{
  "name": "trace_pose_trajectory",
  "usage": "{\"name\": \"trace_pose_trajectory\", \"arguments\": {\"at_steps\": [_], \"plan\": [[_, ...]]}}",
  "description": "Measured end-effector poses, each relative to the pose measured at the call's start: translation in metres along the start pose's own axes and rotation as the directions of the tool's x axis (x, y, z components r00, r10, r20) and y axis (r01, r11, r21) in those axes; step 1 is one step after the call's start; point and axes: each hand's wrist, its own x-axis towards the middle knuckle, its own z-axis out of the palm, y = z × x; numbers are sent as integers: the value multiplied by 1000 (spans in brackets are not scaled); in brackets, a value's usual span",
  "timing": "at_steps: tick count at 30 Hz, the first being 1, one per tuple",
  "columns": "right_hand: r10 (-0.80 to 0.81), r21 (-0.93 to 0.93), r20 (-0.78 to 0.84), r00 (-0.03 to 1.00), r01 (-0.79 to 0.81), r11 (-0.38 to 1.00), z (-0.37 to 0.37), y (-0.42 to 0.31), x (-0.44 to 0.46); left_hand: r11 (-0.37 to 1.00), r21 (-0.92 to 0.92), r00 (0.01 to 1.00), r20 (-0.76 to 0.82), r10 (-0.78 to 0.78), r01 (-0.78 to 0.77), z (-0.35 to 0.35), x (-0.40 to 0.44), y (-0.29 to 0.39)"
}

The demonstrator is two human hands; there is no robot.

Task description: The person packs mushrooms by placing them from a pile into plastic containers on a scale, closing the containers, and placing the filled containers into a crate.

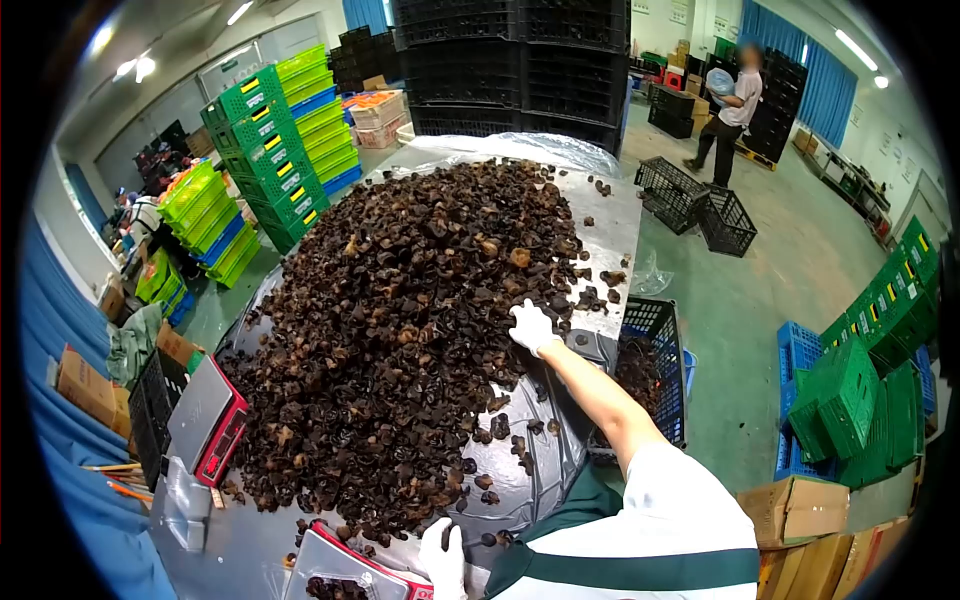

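A large heap of dark brown, crinkled mushrooms that look like wood ear (400,290) covers much of the plastic-lined table (545,430). My right hand (533,328), in a white glove, reaches to the heap's right side, fingers apart, with nothing visible in it. Down at the front edge, my left hand (441,556), also gloved, has thumb and fingers apart and is empty. It is beside a red-edged scale (345,560) that carries a clear tray of mushrooms (336,588), partly cut off by the frame.
Another red-edged scale (213,420) stands left of the heap, near clear plastic trays (182,505). A black crate (655,335) with dark pieces stands against the table's right side. Green crates (265,150) are stacked behind left. A person (733,110) carries something at the back right.
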Motion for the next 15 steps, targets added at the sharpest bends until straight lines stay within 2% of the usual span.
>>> {"name": "trace_pose_trajectory", "arguments": {"at_steps": [2, 5, 7, 9, 11, 12, 13, 14, 15], "plan": [[-6, 62, -138, 990, 15, 998, 23, 11, 7, 1000, 9, 1000, -6, 6, -6, 1, -2, -1], [-91, 166, -294, 951, 145, 975, 3, -4, -11, 1000, 21, 1000, -17, 12, -12, 0, -2, -8], [-63, 348, -297, 953, 169, 922, 4, -13, -18, 998, 16, 998, -33, 60, -60, 0, -1, -15], [-140, 514, -321, 937, 296, 805, -8, -33, -42, 999, -31, 999, -34, 23, -24, 0, -1, -14], [-151, 819, 38, 988, 56, 571, -14, -57, -69, 997, -66, 998, -30, -51, 49, -1, 0, -3], [-206, 909, 179, 962, -82, 408, -21, -73, -83, 988, -148, 997, -66, -42, 32, 2, 2, -4], [-293, 937, 319, 901, -254, 240, -28, -92, -103, 970, -235, 997, -37, -73, 63, 3, 5, -8], [-370, 887, 449, 813, -357, 292, -45, -110, -121, 850, -524, 998, -19, -64, 44, 15, 10, -29], [-490, 920, 376, 787, -251, 303, -33, -124, -137, 611, -729, 946, 169, -275, 308, 7, 12, -1]]}}
